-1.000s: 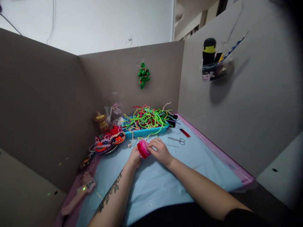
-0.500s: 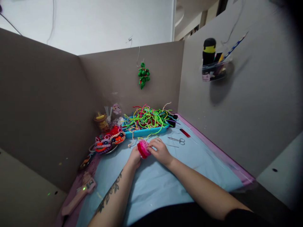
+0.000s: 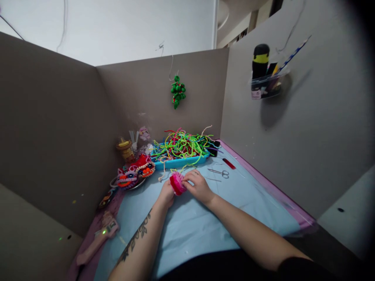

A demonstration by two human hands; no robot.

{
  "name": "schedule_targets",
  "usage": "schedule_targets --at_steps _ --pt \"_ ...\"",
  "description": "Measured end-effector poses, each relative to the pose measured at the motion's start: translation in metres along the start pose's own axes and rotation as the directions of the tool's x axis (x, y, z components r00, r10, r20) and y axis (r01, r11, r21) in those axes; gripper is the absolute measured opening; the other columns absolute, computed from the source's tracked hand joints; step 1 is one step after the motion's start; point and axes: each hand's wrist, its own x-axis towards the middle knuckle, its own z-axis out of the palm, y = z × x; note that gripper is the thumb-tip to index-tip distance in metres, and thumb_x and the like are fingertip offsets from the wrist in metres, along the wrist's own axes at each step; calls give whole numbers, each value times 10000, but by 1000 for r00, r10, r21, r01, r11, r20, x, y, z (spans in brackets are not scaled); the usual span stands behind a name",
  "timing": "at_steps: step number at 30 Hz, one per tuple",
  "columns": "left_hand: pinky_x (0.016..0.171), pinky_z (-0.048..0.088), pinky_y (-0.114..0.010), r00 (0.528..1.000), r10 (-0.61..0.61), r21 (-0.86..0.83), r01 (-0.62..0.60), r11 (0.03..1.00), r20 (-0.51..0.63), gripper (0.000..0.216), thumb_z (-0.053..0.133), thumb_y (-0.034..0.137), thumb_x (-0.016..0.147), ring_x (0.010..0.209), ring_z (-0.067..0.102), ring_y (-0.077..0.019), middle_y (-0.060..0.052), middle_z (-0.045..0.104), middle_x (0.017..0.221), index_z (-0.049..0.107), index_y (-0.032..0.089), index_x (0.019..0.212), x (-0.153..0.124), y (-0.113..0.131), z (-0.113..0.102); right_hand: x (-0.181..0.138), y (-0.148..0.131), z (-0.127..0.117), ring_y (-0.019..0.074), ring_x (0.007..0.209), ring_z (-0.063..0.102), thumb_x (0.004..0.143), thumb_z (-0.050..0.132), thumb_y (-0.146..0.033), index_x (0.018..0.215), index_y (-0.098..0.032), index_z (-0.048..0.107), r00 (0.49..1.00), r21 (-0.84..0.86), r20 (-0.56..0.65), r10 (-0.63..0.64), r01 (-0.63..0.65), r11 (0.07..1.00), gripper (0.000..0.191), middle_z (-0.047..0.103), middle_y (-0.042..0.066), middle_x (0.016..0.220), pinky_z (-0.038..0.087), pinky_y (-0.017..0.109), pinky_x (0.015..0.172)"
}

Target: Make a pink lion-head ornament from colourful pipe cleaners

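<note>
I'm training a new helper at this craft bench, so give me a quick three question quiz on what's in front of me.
1. True or false: the left hand and right hand both hold the pink pipe-cleaner piece.
2. Fill in: the loose pipe cleaners are piled in a ___ tray.
3. The scissors lie: A) in the tray; B) on the blue mat, beyond the right hand; C) hanging on the back wall.

Key: 1 true; 2 blue; 3 B.

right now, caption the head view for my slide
Left hand and right hand grip a pink fuzzy craft piece over a blue mat, near a tray of pipe cleaners.
</note>
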Motion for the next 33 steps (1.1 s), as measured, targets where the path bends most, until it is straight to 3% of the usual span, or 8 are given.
schedule_targets --at_steps 3,7,13,23,25,28,31,33 --pt "616 437 -228 1000 5 -95 -3 995 14 245 776 217 570 620 546 -114 -12 659 724 679 121 773 0 4 2 -1 1 -3 207 843 558 853 553 -284 882 -216 655 1000 57 -29 9 -7 998 126 634 59 850 441 383 810" --pt "648 455 -239 1000 1 -234 -3 972 -12 236 744 288 654 667 561 -126 -1 656 745 664 139 819 0 13 4 -3 2 -10 208 888 556 902 439 -413 1172 -201 565 989 148 -123 80 -61 987 366 565 110 1079 473 373 784" --pt "679 503 -258 991 -96 -438 43 898 -98 146 665 308 755 703 586 -132 -15 645 777 639 168 790 2 18 0 -6 -1 -4 217 911 552 844 549 -280 973 -224 634 992 87 -115 45 -35 996 165 606 68 913 454 391 835" --pt "692 509 -257 996 -60 -420 26 907 -68 123 661 245 723 722 602 -138 -30 641 787 625 157 800 3 17 3 -6 0 6 190 825 562 835 532 -198 864 -216 600 991 173 -70 116 -102 980 76 605 39 820 471 347 748" --pt "747 505 -281 999 -20 -407 7 914 -29 144 646 190 685 775 615 -158 -41 656 823 634 156 825 0 19 5 -7 4 7 189 863 573 825 553 -238 1001 -218 569 979 260 -46 201 -182 948 178 604 53 914 486 334 739" --pt "827 482 -317 993 83 -381 -44 924 86 291 619 120 587 856 619 -191 -49 672 876 648 152 875 -8 23 9 -9 10 12 218 1049 549 760 645 -301 1241 -235 403 950 421 31 310 -294 858 543 528 103 1172 502 351 807" --pt "908 442 -370 970 133 -345 -56 937 205 402 623 204 602 1020 583 -248 -84 657 1050 638 153 1001 -15 27 11 -9 12 17 241 1151 507 697 712 -301 1310 -259 308 917 542 128 378 -384 748 735 406 131 1325 509 366 849" --pt "917 432 -386 975 102 -324 -33 946 198 397 623 310 675 1079 556 -266 -97 639 1109 627 159 1042 -17 26 11 -8 13 18 246 1150 513 671 733 -278 1309 -270 310 899 573 155 410 -420 704 765 385 132 1341 518 369 843"
